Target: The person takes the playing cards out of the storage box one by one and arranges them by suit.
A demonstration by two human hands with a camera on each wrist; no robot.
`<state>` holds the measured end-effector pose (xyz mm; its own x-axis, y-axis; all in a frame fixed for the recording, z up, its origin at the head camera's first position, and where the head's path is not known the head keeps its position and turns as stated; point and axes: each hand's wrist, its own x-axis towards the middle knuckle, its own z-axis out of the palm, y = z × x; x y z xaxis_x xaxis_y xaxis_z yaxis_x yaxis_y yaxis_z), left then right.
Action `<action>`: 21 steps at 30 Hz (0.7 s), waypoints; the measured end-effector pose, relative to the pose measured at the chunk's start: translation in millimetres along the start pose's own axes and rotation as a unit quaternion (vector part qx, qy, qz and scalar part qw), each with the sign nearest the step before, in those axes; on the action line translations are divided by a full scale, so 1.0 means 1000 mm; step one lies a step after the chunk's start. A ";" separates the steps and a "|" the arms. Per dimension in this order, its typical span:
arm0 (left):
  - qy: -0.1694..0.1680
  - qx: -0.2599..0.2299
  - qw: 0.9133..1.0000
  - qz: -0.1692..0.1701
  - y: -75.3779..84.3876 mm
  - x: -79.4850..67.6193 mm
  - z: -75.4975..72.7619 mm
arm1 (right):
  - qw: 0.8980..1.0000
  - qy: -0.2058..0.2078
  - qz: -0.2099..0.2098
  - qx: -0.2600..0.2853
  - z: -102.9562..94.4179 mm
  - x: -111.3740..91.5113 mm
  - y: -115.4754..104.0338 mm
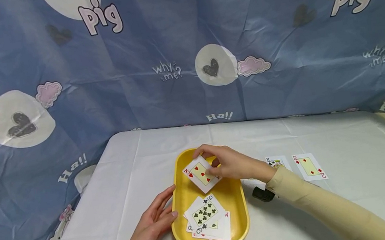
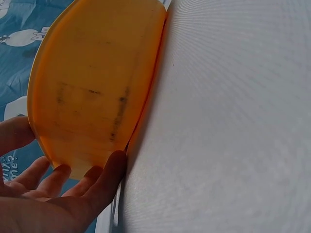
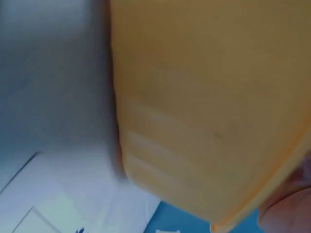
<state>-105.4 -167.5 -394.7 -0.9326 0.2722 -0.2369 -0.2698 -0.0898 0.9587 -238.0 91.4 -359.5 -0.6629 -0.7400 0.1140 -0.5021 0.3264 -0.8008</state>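
Observation:
A yellow tray (image 1: 247, 219) stands on the white table, long side running away from me. Over its far half, my right hand (image 1: 220, 160) pinches a hearts playing card (image 1: 196, 173) between thumb and fingers, face up. My left hand (image 1: 154, 220) rests its spread fingers against the tray's left wall; the left wrist view shows those fingertips (image 2: 114, 165) touching the yellow side (image 2: 92, 73). Several face-up cards overlap in the tray's near end, a clubs card (image 1: 204, 214) on top. In the right wrist view the tray wall (image 3: 204, 107) hides most of the right hand.
Right of the tray lie a king of spades (image 1: 278, 162), a two of diamonds (image 1: 309, 167) and a card (image 1: 254, 183) partly covered by my right wrist. A black device (image 1: 263, 194) sits under that wrist. A blue printed cloth (image 1: 175, 98) hangs behind the table.

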 end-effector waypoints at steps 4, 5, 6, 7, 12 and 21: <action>0.001 0.001 1.000 0.002 -0.001 0.000 0.000 | 1.000 0.018 -0.002 0.002 -0.001 -0.009 -0.001; 0.001 0.003 1.000 0.003 -0.001 0.000 0.000 | 1.000 0.024 -0.003 0.005 -0.001 -0.011 -0.001; 0.002 0.003 1.000 0.003 -0.001 0.000 0.000 | 0.999 0.032 -0.002 0.008 -0.001 -0.013 -0.001; 0.001 0.004 1.000 0.004 -0.001 0.000 0.000 | 0.999 0.040 0.000 0.013 -0.002 -0.016 -0.002; 0.000 0.009 1.000 0.001 -0.001 0.002 0.000 | 0.993 0.098 0.034 0.064 -0.005 -0.027 -0.005; 0.001 0.006 1.000 0.009 -0.001 0.001 0.001 | 0.980 0.152 0.009 0.130 -0.021 -0.049 0.003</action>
<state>-105.5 -166.7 -395.7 -0.9380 0.2684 -0.2195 -0.2496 -0.0830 0.9648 -218.3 140.9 -355.1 -0.8249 -0.5134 0.2365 -0.3561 0.1470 -0.9228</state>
